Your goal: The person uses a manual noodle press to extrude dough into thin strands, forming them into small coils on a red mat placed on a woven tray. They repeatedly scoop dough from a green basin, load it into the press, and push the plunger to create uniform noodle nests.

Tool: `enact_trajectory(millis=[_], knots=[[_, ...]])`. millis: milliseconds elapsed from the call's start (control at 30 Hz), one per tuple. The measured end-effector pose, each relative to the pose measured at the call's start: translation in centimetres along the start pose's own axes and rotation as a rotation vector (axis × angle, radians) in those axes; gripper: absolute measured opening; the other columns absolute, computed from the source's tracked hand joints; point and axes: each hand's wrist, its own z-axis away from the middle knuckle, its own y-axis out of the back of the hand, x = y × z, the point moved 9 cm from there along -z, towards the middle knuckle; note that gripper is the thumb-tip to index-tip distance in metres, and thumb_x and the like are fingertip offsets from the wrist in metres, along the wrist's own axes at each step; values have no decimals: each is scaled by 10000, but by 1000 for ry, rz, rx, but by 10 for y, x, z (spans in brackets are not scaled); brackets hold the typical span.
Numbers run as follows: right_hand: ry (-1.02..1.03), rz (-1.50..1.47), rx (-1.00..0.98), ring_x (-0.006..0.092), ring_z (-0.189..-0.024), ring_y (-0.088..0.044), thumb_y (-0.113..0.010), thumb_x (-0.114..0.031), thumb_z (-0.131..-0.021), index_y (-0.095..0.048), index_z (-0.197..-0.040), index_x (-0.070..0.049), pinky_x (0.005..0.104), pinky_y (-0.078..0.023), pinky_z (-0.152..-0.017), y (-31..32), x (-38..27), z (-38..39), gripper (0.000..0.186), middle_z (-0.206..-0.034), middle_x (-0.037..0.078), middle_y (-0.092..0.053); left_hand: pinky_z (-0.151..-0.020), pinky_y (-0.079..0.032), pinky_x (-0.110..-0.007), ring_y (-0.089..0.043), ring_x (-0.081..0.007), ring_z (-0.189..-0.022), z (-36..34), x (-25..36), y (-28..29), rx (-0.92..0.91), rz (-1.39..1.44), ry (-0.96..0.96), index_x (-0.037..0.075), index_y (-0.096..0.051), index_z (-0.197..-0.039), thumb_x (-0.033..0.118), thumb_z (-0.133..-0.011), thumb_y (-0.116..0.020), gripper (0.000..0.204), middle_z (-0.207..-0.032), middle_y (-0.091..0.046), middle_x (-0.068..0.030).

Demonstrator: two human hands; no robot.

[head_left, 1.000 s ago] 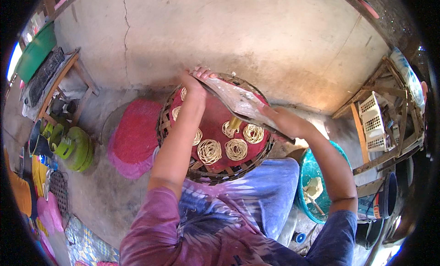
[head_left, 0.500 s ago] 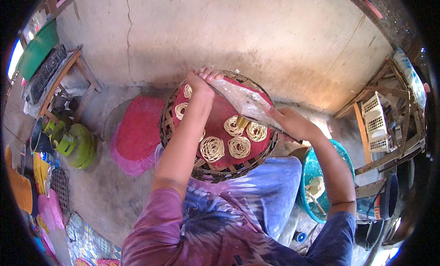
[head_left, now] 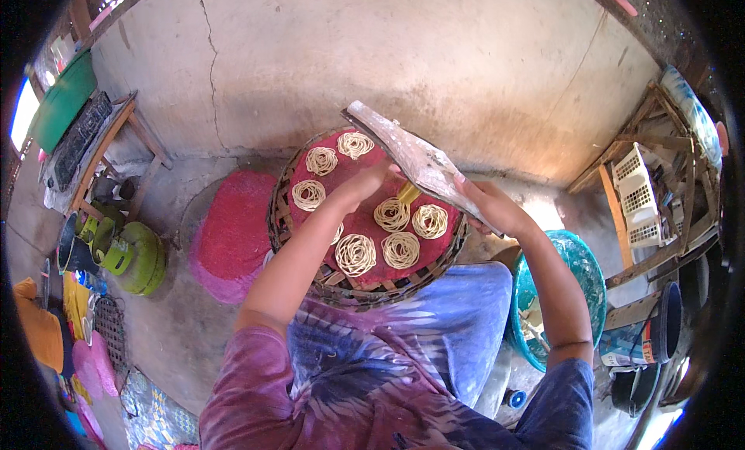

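Note:
A flour-dusted wooden board (head_left: 419,159), part of a hand press with a brass tube (head_left: 409,192) below it, is held tilted over a round woven basket tray (head_left: 283,209). My right hand (head_left: 497,205) is closed around the board's lower right end. Beside the board's edge, close to the brass tube, is my left hand (head_left: 369,185); its fingertips are hidden by the board. On the tray's red cloth (head_left: 310,237) lie several coiled nests of pale strands, among them a noodle nest (head_left: 356,254) at the near side and another nest (head_left: 392,214) just under the tube.
A teal tub (head_left: 594,295) with pale dough stands right of my knee. On the left are a green gas cylinder (head_left: 140,256) and a red-and-pink mat (head_left: 233,240). A wooden rack (head_left: 613,217) with a white plastic basket (head_left: 638,190) stands right. The cracked wall (head_left: 388,46) rises behind.
My left hand has let go of the board's far end and moved down toward the brass tube. That end now shows bare. The right hand keeps its hold.

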Motion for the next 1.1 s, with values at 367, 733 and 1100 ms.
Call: enact_trajectory(millis=[367,733,1100], knots=[[66,-57,99,89,-453,-445,-416,-576,-954,-591,-978,-6,260,-348,-409,3,10,-6,596,-579,5,-484,-1099,-243,-406,-437,-240,-1257,-12,-9,-30,-177,62,18,60,-385,-1421,636,-952,-254,755,-1291,-556,-124],[125,-167,229,100,-595,-507,-451,-515,-957,-616,-1068,54,262,-400,-527,15,26,14,603,-707,55,-570,-1071,-249,-475,-391,-349,-1257,19,-22,-1,194,-619,-125,119,-325,-1456,510,-994,-253,610,-1264,-604,-68],[316,-812,267,141,-372,-415,-249,-660,-942,-571,-916,-29,289,-328,-371,-2,129,82,709,-491,40,-462,-974,-389,-434,-484,-313,-1151,184,47,-17,589,-779,-571,85,-638,-908,190,-770,-745,204,-1262,-553,-83]])
